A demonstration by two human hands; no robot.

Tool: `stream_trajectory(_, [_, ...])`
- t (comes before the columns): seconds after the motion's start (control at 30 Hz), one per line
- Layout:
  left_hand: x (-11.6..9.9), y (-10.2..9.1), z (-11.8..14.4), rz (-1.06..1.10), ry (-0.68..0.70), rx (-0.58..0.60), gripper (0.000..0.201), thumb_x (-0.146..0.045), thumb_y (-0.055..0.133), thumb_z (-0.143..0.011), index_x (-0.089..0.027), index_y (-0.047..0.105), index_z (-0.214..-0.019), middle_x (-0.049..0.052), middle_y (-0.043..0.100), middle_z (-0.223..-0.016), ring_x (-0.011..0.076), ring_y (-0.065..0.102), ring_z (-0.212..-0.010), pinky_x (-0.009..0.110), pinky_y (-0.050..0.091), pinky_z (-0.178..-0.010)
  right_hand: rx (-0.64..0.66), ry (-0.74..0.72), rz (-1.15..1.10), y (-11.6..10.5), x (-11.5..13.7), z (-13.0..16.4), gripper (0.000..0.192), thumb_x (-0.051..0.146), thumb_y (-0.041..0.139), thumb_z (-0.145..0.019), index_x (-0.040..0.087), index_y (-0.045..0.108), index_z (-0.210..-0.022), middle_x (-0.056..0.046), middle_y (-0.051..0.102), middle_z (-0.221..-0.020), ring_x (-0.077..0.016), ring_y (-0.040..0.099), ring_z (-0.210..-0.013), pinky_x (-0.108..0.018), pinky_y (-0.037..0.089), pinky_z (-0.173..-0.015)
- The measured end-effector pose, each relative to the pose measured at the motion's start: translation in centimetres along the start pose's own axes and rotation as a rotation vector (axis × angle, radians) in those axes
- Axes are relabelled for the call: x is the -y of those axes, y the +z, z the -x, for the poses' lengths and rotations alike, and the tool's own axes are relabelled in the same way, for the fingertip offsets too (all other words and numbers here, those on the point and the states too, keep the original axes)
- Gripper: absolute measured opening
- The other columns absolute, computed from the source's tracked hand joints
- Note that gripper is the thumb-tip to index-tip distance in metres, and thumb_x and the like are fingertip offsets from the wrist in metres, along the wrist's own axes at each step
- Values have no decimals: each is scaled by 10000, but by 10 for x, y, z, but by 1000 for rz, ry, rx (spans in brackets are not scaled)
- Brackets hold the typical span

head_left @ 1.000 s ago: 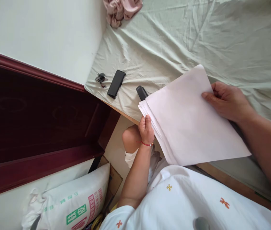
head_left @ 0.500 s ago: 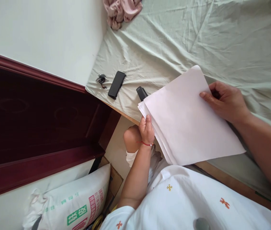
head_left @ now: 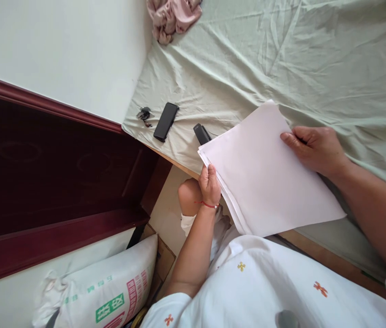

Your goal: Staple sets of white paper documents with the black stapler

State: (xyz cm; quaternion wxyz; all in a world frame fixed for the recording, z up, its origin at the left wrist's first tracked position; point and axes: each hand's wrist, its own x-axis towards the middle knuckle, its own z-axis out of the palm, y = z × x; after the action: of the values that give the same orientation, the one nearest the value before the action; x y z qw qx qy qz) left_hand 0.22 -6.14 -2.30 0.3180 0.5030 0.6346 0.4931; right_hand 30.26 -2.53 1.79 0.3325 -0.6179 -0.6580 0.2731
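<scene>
A stack of white paper sheets [head_left: 264, 175] is held over the near edge of a bed covered by a pale green sheet [head_left: 247, 64]. My left hand [head_left: 209, 183] pinches the stack's near left edge. My right hand [head_left: 314, 148] grips the far right edge, thumb on top. A black stapler [head_left: 201, 133] lies on the sheet just beyond the stack's left corner, partly hidden by the paper.
A black phone [head_left: 166, 121] and a small bunch of keys [head_left: 144, 113] lie at the bed's left corner. Crumpled pink cloth [head_left: 173, 16] sits at the far side. A dark red wooden headboard [head_left: 59, 173] stands left, a printed white sack [head_left: 107, 291] on the floor below.
The top of the stack has dropped lower toward the bed, and my right hand has slid a little down and left along the edge. My left hand has stayed put.
</scene>
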Motion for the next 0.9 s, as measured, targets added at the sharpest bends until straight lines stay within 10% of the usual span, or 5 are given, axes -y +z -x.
stream_trajectory(0.67, [-10, 1, 2, -58, 51, 77, 484, -649, 594, -969, -199, 716, -1101, 96, 783, -1097, 244, 723, -1064, 355, 534, -998, 32, 24, -16, 3, 0, 1, 490, 461, 535, -971, 224, 312, -604, 30, 332, -528, -117, 305, -522, -314, 300, -573])
stream_trajectory(0.8, [-11, 5, 1, 135, -44, -22, 462, -644, 657, -932, -213, 717, -1087, 75, 779, -1081, 228, 723, -1084, 340, 554, -1000, -36, 11, -163, 8, -4, 2, 167, 421, 656, -915, 258, 639, -884, -28, 652, -847, -183, 588, -710, -336, 497, -668])
stream_trajectory(0.9, [-16, 3, -4, 264, -110, -174, 417, -604, 727, -890, -247, 719, -1105, 59, 783, -1120, 221, 719, -1141, 330, 556, -1034, -48, -20, -317, 11, -8, 1, 340, 429, 749, -853, 266, 691, -1145, -94, 695, -1177, -262, 689, -1018, -405, 608, -829])
